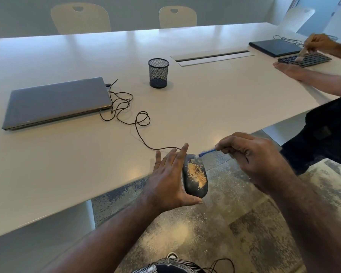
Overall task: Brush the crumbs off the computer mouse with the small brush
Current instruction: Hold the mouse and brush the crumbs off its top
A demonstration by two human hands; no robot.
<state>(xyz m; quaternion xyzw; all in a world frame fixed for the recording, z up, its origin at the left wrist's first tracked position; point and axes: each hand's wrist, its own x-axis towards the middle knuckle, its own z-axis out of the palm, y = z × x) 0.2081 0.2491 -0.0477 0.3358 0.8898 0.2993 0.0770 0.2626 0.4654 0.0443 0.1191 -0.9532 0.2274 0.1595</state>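
Left hand [170,180] cups the black mouse [195,177] off the desk [71,164] edge, over the floor, crumbs [197,173] on top. Right hand [252,156] pinches the blue brush [206,152], bristles touching the mouse's far end. Cable [126,107] runs to closed laptop [55,101].

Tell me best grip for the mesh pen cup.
Probably grip the mesh pen cup around its side wall from the near side. It stands upright and open-topped on the table, with bare surface all round; the round wall suits a wrap grip. The rim from above looks viable too.
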